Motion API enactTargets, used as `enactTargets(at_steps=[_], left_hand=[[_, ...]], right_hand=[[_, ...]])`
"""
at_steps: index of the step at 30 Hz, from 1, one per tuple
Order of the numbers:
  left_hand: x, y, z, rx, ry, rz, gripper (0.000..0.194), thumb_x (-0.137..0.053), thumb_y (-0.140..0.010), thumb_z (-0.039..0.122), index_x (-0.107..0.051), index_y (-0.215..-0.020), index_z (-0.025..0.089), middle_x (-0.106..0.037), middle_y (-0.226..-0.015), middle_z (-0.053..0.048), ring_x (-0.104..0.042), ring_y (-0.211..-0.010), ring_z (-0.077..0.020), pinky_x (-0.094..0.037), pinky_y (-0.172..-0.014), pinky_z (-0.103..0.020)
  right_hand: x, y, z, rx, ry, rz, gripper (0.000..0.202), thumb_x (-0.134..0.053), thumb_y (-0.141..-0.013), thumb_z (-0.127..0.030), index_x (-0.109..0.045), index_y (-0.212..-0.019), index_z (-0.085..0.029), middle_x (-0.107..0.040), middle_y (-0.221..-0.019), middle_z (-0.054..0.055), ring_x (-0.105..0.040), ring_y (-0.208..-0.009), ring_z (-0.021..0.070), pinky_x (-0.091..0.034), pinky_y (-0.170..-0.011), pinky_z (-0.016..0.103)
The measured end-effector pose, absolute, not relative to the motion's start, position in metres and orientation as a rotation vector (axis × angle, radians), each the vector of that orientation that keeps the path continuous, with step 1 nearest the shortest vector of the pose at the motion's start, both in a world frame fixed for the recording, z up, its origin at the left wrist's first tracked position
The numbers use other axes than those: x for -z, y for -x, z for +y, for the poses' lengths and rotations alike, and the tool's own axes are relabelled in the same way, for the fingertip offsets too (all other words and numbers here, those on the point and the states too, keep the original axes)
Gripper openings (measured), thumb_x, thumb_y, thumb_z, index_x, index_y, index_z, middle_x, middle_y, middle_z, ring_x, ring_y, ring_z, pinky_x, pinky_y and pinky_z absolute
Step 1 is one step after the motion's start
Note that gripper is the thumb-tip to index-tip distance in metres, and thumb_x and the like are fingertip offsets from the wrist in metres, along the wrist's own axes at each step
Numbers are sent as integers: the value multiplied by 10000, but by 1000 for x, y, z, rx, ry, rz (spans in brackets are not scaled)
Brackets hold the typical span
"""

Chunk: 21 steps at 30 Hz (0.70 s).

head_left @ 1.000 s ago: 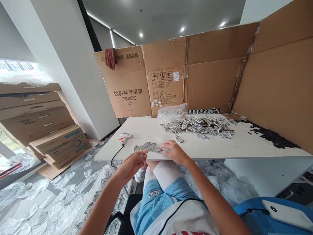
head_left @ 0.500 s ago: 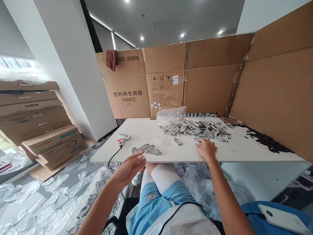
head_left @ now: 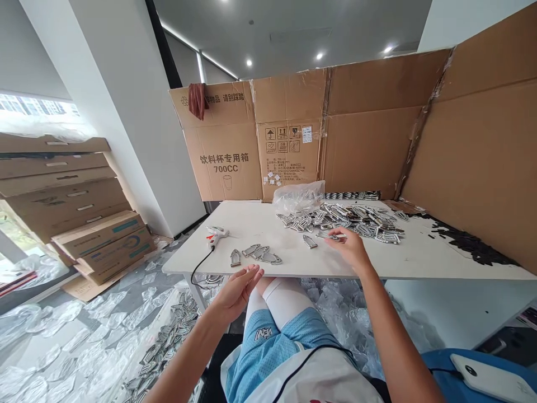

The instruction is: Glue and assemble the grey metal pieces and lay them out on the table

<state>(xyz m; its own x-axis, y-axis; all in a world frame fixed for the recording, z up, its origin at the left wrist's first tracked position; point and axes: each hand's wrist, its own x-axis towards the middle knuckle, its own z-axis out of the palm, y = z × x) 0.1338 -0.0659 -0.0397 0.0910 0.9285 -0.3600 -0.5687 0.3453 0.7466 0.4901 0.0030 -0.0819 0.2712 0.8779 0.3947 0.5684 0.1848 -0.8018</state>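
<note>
My right hand (head_left: 351, 249) is above the white table (head_left: 289, 263), its fingers pinching a small silver metal frame piece (head_left: 329, 236) with one pointed end. Just left of that lies a similar loose piece (head_left: 309, 242). Behind the hand spreads a pile of metal pieces (head_left: 361, 221). At the table's front edge, my left hand (head_left: 238, 292) is palm up with its fingers stretched and slightly bent, and I see nothing in it. Beyond its fingertips lie several metal pieces (head_left: 260, 253) in a loose row.
A white corded tool with a red part (head_left: 215, 237), resembling a glue gun, lies at the table's left. Clear plastic bag (head_left: 298, 197) and black scraps (head_left: 474, 242) are on the table. Cardboard panels (head_left: 364, 140) wall the back and right. A phone (head_left: 489, 374) rests on a blue seat.
My right hand has lifted the metal piece slightly off the table and moved a little left. The left hand has dropped lower, away from the row. The view has shifted slightly.
</note>
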Motion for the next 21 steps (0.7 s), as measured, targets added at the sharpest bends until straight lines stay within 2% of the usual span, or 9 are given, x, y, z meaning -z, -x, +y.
enactTargets(at_steps=[3, 7, 9, 11, 13, 15, 18, 21], left_hand=[[43, -137, -67, -1212, -456, 898, 163, -680, -934, -52, -686, -888, 105, -707, -896, -84, -772, -829, -132, -659, -932, -203], [39, -140, -70, -1262, -403, 878, 198, -630, -944, -48, -644, -879, 139, -677, -846, -67, -771, -853, -167, -675, -969, -301], [35, -141, -73, -1252, -369, 897, 251, -609, -902, -99, -640, -963, 143, -694, -919, -84, -789, -994, -211, -667, -996, -320], [30, -141, -76, -1245, -366, 924, 408, -579, -841, -175, -620, -1108, 132, -708, -1042, -111, -778, -1126, -243, -651, -1017, -304], [27, -140, -79, -1242, -390, 924, 567, -581, -803, -217, -565, -1255, 125, -706, -1171, -149, -756, -1201, -269, -639, -1020, -280], [26, -140, -81, -1231, -419, 897, 646, -617, -800, -215, -514, -1334, 134, -698, -1256, -183, -736, -1237, -298, -638, -1010, -272], [26, -140, -84, -1206, -454, 891, 602, -655, -817, -189, -519, -1303, 140, -708, -1266, -214, -730, -1242, -318, -647, -979, -267], [26, -142, -86, -1212, -510, 922, 495, -718, -813, -155, -558, -1159, 160, -742, -1203, -211, -747, -1217, -307, -646, -951, -249]], right_hand=[[57, -463, -13, -693, 1169, -1482, 374, -816, -806, -506, -687, -1005, -216, -731, -1109, 70, -695, -874, 221, -539, -818, 351], [36, -430, -31, -881, 975, -1670, 343, -857, -816, -472, -707, -994, -220, -686, -1070, 37, -665, -880, 192, -529, -839, 336], [33, -419, -35, -913, 912, -1795, 296, -859, -824, -441, -731, -975, -220, -668, -1081, 35, -658, -902, 190, -530, -859, 336], [33, -413, -36, -916, 893, -1891, 260, -861, -823, -418, -745, -946, -220, -657, -1078, 35, -651, -919, 195, -530, -866, 335], [35, -409, -36, -906, 910, -1933, 247, -861, -819, -410, -745, -930, -222, -647, -1056, 30, -642, -902, 193, -528, -843, 328], [35, -408, -36, -903, 917, -1943, 245, -860, -821, -411, -744, -934, -227, -643, -1047, 26, -635, -881, 190, -526, -822, 320], [35, -405, -36, -917, 885, -1943, 234, -853, -835, -411, -748, -945, -233, -654, -1062, 28, -634, -898, 193, -525, -830, 319], [35, -400, -37, -934, 856, -1944, 233, -855, -840, -412, -754, -949, -233, -659, -1063, 30, -637, -932, 200, -526, -850, 320]])
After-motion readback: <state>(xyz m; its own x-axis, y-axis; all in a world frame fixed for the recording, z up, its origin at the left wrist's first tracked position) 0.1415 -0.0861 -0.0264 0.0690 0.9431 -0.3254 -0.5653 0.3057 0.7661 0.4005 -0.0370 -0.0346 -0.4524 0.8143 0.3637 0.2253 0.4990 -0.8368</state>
